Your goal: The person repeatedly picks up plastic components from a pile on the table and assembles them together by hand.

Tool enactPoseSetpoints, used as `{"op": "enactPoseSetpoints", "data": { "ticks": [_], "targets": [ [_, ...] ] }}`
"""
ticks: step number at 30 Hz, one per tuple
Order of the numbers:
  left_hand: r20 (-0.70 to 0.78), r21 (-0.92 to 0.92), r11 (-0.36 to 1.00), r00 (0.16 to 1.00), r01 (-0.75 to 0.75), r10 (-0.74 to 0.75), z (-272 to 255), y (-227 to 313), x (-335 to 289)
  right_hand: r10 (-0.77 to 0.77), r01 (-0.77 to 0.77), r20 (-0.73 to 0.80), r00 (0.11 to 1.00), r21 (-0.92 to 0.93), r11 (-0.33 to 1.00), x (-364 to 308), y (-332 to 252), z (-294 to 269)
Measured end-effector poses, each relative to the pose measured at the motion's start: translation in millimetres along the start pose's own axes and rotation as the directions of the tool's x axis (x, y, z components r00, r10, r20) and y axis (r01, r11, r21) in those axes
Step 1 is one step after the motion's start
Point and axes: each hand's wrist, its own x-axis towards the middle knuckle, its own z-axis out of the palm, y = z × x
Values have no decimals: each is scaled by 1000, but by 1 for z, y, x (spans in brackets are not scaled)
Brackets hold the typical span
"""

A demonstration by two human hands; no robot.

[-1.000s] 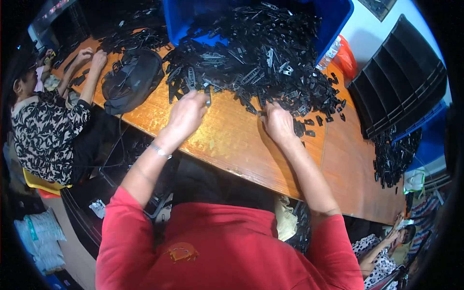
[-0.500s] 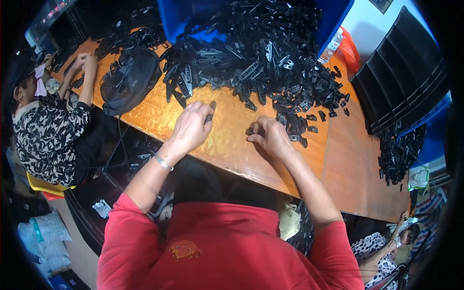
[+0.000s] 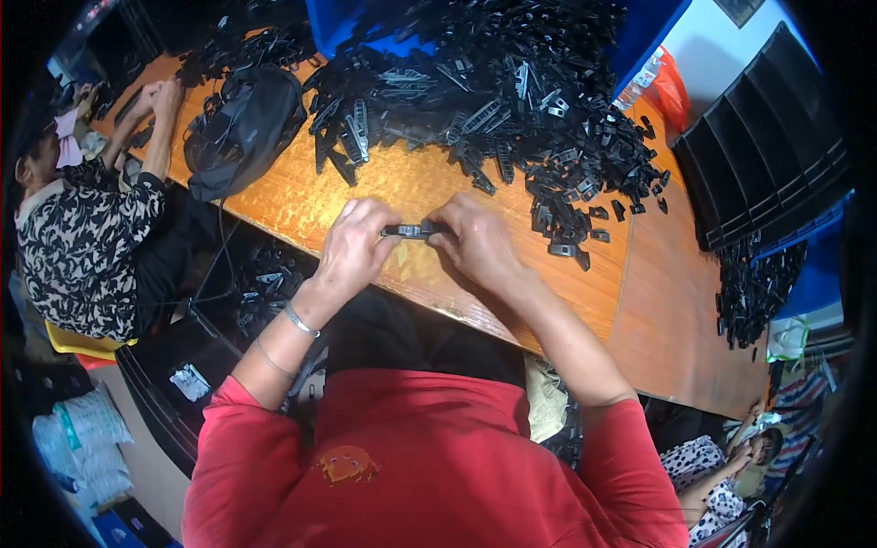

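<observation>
Above the front part of the wooden table, both hands meet at one small black plastic part (image 3: 411, 231), held level between them. My left hand (image 3: 354, 239) pinches its left end with thumb and fingers. Its right end is in the closed fingers of my right hand (image 3: 475, 228), which hide that end, so I cannot tell whether it is one piece or two pressed together. Just beyond my hands spreads a big heap of black plastic parts (image 3: 493, 119), some long and ribbed, others short and blocky.
A blue bin (image 3: 653, 36) lies behind the heap. To the left sits a black backpack (image 3: 245, 137) on the table (image 3: 585, 310). Black stacked trays (image 3: 758, 146) and a red bag (image 3: 670, 91) stand at the right. A person (image 3: 82, 237) works at far left, another (image 3: 713, 475) at lower right.
My hands have come together from apart. The right moved left and away from me, bringing its piece to the part in the left hand. The view has shifted slightly.
</observation>
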Motion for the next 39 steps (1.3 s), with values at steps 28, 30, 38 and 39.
{"op": "enactPoseSetpoints", "data": {
  "ticks": [28, 30, 38, 39],
  "targets": [
    [257, 95, 972, 939, 213, -230, -78, 10, 22, 202, -312, -303, 932, -378, 872, -57, 62, -74],
    [180, 94, 996, 983, 3, -20, -33, 19, 46, 242, -319, -222, 945, -453, 832, -47, 59, -65],
    [125, 242, 942, 970, -234, 209, 80, 37, 114, 211, -298, -242, 947, -415, 860, -61, 74, -72],
    [134, 253, 925, 957, -283, 256, 86, 40, 118, 247, -323, -223, 943, -433, 841, -64, 74, -73]
  ]
}}
